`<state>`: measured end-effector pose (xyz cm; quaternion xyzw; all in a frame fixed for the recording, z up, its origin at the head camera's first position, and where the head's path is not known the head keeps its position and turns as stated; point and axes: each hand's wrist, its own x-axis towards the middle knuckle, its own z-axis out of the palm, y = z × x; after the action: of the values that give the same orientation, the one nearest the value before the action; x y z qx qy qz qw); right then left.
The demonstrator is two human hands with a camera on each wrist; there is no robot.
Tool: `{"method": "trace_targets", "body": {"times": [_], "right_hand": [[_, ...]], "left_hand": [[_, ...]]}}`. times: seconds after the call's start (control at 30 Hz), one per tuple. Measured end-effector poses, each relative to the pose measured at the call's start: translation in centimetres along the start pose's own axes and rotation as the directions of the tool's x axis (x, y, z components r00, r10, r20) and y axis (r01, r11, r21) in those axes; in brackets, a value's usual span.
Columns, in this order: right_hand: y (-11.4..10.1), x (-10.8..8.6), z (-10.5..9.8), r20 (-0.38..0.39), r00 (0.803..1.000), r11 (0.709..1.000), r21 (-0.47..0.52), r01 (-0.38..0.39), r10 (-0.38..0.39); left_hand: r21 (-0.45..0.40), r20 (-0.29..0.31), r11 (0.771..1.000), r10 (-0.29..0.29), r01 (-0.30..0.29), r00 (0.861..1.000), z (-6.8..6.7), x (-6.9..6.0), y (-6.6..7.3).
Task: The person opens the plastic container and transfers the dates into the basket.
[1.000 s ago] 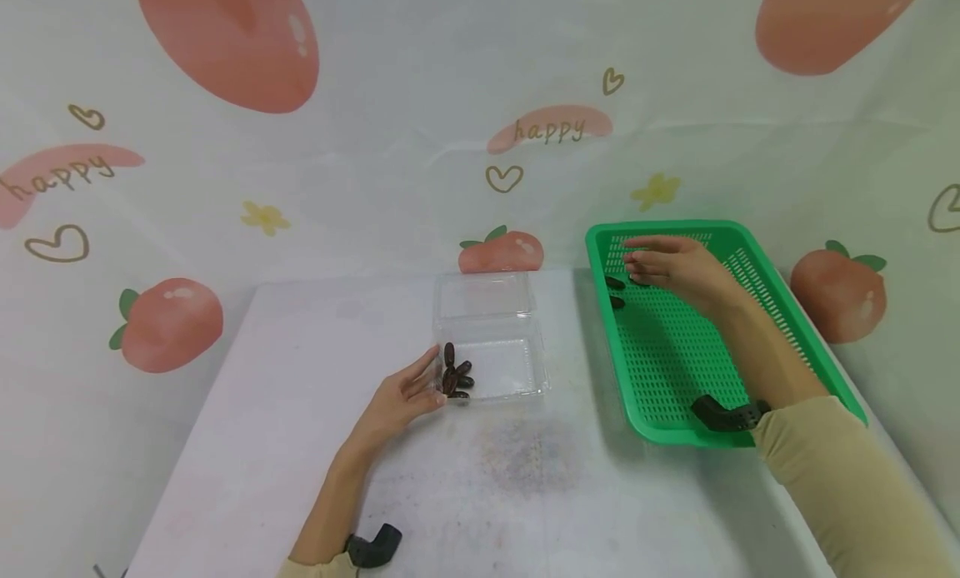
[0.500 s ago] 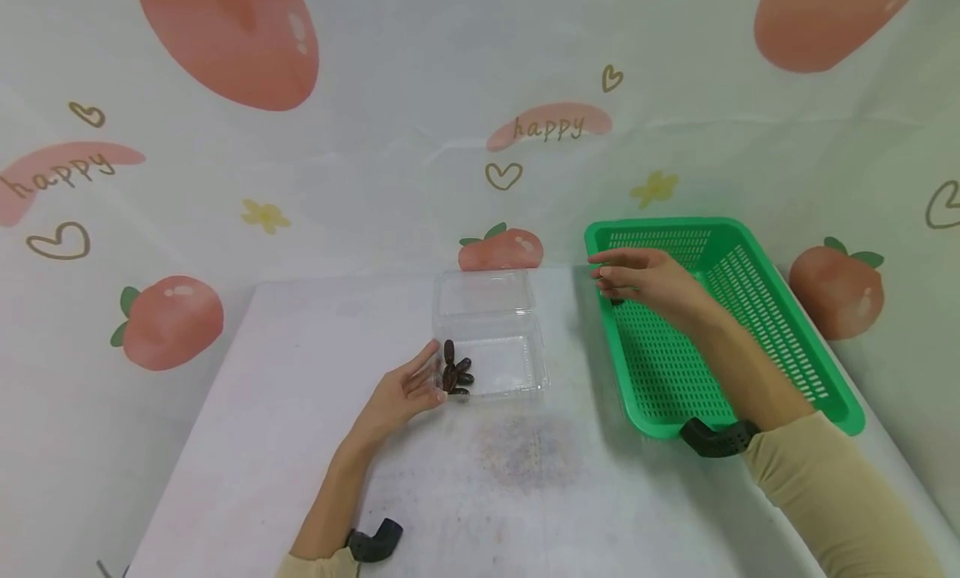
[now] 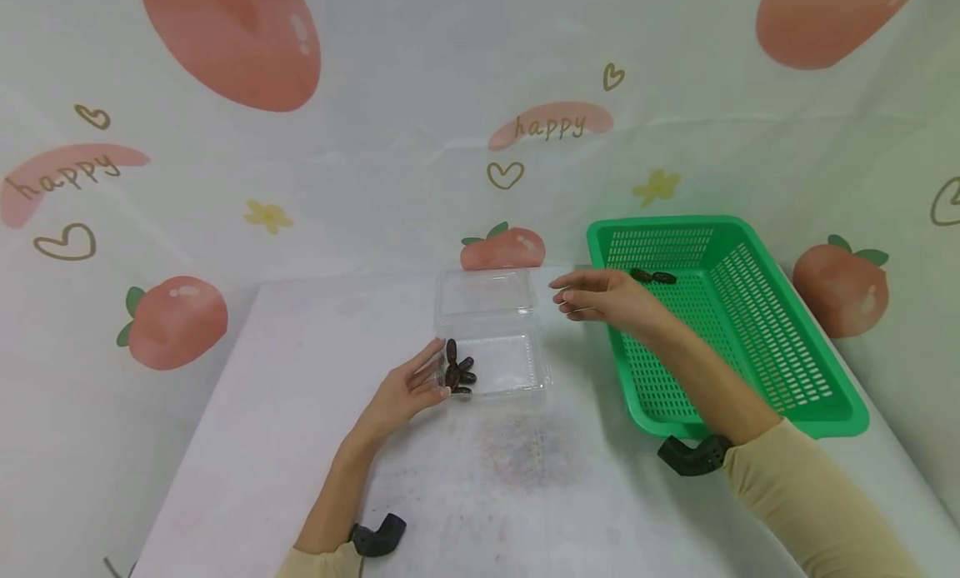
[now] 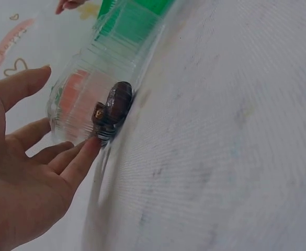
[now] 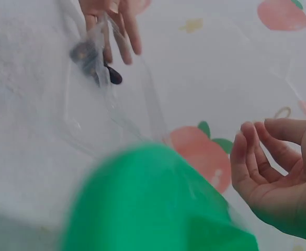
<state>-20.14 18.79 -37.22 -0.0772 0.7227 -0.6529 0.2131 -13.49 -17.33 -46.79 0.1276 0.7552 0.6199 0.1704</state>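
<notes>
My left hand (image 3: pixel 401 399) rests at the left side of a clear plastic clamshell box (image 3: pixel 502 386), fingers spread, fingertips touching its wall. Several dark brown oval pieces, like dates (image 3: pixel 453 374), lie in a cluster at the left end of the box; in the left wrist view, a date (image 4: pixel 119 102) shows through the wall. Over the left rim of the green basket (image 3: pixel 618 361) hovers my right hand (image 3: pixel 611 299). Its fingers bend toward the thumb in the right wrist view, and no item shows between the fingertips; whether something small is hidden there is unclear.
Two dates (image 3: pixel 654 276) lie at the far end of the slotted basket; my right hand and arm hide part of its left side. The box's open lid (image 3: pixel 486 295) leans back toward the printed backdrop (image 3: pixel 375 145). Smudges mark the white table (image 3: pixel 450 495).
My right hand has moved left from inside the basket to just past its left rim, toward the box, uncovering two dates. My left hand has stayed at the box.
</notes>
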Motion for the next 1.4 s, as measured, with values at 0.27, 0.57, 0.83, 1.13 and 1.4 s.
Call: {"method": "trace_targets", "body": {"times": [0.27,0.57,0.83,1.13,1.4], "right_hand": [[0.8,0.2,2.0,0.048,0.999,1.0,-0.001,0.003,-0.003],[1.3,1.0,4.8,0.065,0.998,1.0,-0.002,0.007,-0.007],[1.0,0.6,7.1,0.063,0.997,0.999,-0.027,0.039,-0.037],[1.7,0.8,10.0,0.032,0.997,0.995,-0.058,0.075,-0.073],[3.7,1.8,11.6,0.02,0.996,0.996,-0.02,0.092,-0.091]], "left_hand": [[0.015,-0.006,0.998,-0.056,0.056,0.998,0.3,0.3,0.0],[0.056,-0.03,0.994,-0.092,0.094,0.995,0.5,0.6,0.1],[0.042,-0.036,0.993,-0.113,0.114,0.993,0.8,0.7,0.0],[0.019,-0.038,0.996,-0.091,0.092,0.995,0.7,0.7,0.0],[-0.004,-0.026,0.999,-0.043,0.043,0.999,0.7,0.8,-0.1]]}}
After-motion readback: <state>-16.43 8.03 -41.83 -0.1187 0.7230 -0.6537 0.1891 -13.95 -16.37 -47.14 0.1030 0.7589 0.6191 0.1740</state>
